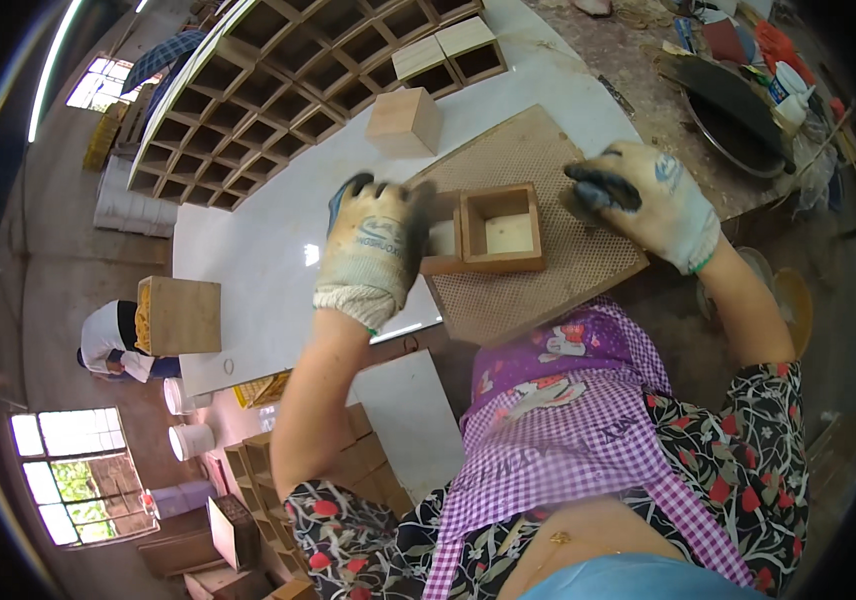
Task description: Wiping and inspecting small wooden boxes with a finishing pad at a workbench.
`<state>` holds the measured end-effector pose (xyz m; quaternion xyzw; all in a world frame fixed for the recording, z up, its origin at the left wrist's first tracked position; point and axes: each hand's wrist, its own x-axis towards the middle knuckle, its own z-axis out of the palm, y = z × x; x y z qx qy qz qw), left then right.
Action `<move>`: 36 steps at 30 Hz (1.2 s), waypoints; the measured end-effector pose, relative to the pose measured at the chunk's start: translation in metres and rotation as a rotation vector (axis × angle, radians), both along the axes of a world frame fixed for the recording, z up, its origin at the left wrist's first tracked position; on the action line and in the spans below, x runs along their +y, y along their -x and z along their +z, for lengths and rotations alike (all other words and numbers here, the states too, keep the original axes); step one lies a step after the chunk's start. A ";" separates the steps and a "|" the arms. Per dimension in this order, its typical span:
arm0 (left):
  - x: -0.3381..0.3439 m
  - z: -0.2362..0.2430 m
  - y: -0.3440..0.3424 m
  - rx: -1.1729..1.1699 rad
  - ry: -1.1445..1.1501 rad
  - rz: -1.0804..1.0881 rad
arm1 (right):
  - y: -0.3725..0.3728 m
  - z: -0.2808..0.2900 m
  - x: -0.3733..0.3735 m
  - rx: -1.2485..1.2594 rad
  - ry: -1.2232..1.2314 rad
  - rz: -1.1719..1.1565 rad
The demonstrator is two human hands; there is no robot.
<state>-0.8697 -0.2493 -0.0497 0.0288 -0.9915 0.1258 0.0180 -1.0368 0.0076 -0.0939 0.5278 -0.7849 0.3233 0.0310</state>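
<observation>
Two small open wooden boxes stand side by side on a perforated brown board. The right box [504, 228] shows its pale floor and brown walls. The left box [443, 240] is partly covered by my left hand [373, 240], which wears a cream knit glove with dark fingertips. That hand is at the box's left side, its thumb side blurred; whether it grips the wall is hidden. To the right of the boxes, my gloved right hand [648, 190] hovers over the board [578, 250], apart from them. Its dark fingers are bent, with a gap and nothing visible between them.
A closed wooden block-like box [405, 122] sits on the white tabletop [258, 250] beyond the board. Rows of open boxes [293, 105] stack at the far left. A black round lid or pan [728, 110] and bottles clutter the right. Another person [108, 335] bends at left.
</observation>
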 end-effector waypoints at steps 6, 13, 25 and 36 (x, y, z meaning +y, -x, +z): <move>-0.024 -0.034 0.021 -0.047 0.059 -0.594 | -0.005 -0.031 -0.069 0.136 -0.041 -0.046; -0.037 -0.060 0.028 -0.048 -0.028 -0.583 | -0.065 -0.004 -0.033 -0.006 -0.174 0.202; -0.006 -0.040 -0.002 0.014 -0.304 -0.201 | -0.009 -0.007 -0.029 0.115 0.076 -0.032; 0.002 -0.055 -0.006 0.066 -0.327 -0.049 | -0.042 -0.019 -0.101 0.146 -0.276 0.051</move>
